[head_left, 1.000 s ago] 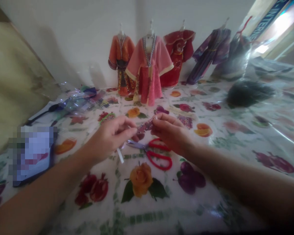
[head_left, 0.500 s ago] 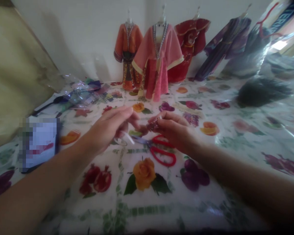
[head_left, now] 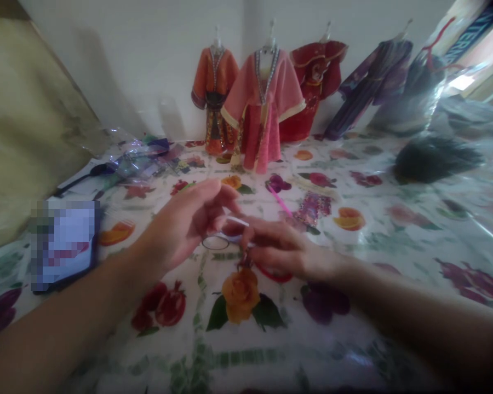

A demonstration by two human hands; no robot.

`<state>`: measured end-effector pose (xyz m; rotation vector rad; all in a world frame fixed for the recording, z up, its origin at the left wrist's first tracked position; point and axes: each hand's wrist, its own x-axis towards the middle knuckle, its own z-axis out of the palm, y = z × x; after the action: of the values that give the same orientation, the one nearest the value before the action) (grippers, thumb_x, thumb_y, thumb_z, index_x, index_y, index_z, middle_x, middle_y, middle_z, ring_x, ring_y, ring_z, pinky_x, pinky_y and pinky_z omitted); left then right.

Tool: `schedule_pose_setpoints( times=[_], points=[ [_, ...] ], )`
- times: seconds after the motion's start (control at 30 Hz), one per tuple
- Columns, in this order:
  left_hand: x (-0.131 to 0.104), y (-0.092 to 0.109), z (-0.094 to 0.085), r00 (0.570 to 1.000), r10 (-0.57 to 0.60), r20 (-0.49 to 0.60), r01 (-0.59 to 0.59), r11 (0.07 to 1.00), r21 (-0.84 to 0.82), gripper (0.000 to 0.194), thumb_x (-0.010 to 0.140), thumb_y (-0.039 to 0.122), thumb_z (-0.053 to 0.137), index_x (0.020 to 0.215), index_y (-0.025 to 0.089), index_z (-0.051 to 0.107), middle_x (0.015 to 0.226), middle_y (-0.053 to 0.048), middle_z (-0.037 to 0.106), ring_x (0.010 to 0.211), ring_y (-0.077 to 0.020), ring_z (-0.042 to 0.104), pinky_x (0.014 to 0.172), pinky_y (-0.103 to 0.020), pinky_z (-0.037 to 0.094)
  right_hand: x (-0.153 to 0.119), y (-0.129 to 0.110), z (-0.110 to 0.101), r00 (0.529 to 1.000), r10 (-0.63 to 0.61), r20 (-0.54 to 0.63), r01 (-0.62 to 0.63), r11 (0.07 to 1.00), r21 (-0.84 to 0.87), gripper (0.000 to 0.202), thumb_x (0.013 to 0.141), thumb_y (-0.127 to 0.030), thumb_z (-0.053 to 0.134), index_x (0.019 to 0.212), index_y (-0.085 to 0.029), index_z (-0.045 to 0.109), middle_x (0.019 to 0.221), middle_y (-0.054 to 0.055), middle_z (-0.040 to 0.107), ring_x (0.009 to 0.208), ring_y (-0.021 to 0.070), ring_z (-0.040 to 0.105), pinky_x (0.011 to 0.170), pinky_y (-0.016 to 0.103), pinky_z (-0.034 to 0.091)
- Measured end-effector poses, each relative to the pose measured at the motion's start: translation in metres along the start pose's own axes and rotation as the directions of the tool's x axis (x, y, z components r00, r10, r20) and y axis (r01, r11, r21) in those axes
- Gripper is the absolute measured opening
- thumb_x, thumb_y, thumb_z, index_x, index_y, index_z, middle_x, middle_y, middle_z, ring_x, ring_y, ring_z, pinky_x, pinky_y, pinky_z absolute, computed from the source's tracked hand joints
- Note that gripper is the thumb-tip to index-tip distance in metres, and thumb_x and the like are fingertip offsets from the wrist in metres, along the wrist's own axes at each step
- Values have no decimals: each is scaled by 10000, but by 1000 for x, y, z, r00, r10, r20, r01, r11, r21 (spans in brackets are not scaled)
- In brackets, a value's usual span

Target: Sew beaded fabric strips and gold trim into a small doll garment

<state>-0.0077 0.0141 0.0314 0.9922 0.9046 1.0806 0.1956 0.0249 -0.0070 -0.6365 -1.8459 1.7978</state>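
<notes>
My left hand (head_left: 195, 221) is curled over the middle of the table, thumb and fingers closed on one end of a thin white strip (head_left: 237, 221). The strip runs across to the fingers of my right hand (head_left: 281, 246). A small dark-red speckled piece (head_left: 245, 257) pokes out below those right fingertips, mostly hidden. Beneath that hand lie scissors, whose red handle (head_left: 273, 273) shows in part; the rest is covered. Between the two hands, a thin dark ring (head_left: 216, 242) rests on the cloth.
Doll-sized robes on stands, one pink (head_left: 267, 104), line the wall. Beyond my right hand lie a pink stick (head_left: 280, 201) and a sequined patch (head_left: 315, 208). A phone (head_left: 68, 246) lies left, clear plastic wrapping (head_left: 127, 158) behind it. A dark bundle (head_left: 435, 158) sits right on the fruit-print tablecloth (head_left: 168, 350).
My right hand has come down toward me and left, over the scissors, its fingers meeting the white strip. The strip has swung up between my hands. The pink stick has come into sight.
</notes>
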Motion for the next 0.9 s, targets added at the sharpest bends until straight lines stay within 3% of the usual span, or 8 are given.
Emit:
schedule_pose_setpoints(
  times=[0.07,0.17,0.3,0.4,0.5,0.63,0.77,0.9],
  points=[
    [-2,-1,2,999,44,19,-43,998,-42,270,908,325,510,864,126,687,793,-66,645,598,-92,486,514,-174,406,-2,-3,5,997,8,71,-1,996,-90,31,869,-214,590,878,-186,582,1051,50,617,912,155,589,790,282,501],
    [-4,-5,2,991,111,82,-109,994,-19,270,934,325,488,896,146,687,832,-48,638,667,-105,541,591,-188,456,-2,-1,9,995,42,93,-33,995,-96,61,886,-220,570,927,-175,571,985,51,627,842,148,604,744,280,511],
    [-3,-11,-3,960,177,218,-223,952,211,262,944,390,500,973,188,664,970,-54,652,890,-195,630,813,-315,502,-2,-1,9,996,41,84,-40,999,-6,71,888,-225,573,924,-164,579,916,51,629,833,147,604,750,285,508],
    [-1,-13,-7,945,183,271,-272,900,340,319,953,440,471,1049,186,640,1040,-76,660,989,-238,632,896,-377,482,-4,-4,9,986,51,159,-62,996,64,67,882,-222,589,899,-158,581,917,59,629,827,151,611,753,304,516],
    [1,-10,-9,956,164,244,-253,881,400,317,959,440,457,1078,195,621,1073,-65,655,993,-221,628,860,-335,487,-5,-7,10,983,54,176,-74,991,109,62,883,-230,597,885,-170,580,921,54,624,839,150,612,764,305,519],
    [3,-5,-10,982,154,110,-189,788,585,226,947,400,499,960,217,630,834,4,622,812,-140,588,638,-203,435,-3,-6,11,996,-92,8,90,989,118,60,890,-242,583,878,-187,564,905,29,580,803,123,567,732,263,495],
    [6,-7,-14,991,83,103,-126,835,536,320,943,400,503,719,178,562,664,35,506,604,-84,486,518,-189,347,-1,-4,7,950,-281,-140,252,948,-194,6,879,-191,542,884,-193,545,867,20,560,794,128,545,723,270,480],
    [7,-11,-16,987,-49,155,-21,907,421,333,930,420,519,702,178,533,573,42,491,534,-77,447,488,-194,300,1,-2,4,889,-441,-121,321,790,-522,101,828,-99,496,859,-189,530,877,44,584,841,156,559,759,309,484]
  ],
)
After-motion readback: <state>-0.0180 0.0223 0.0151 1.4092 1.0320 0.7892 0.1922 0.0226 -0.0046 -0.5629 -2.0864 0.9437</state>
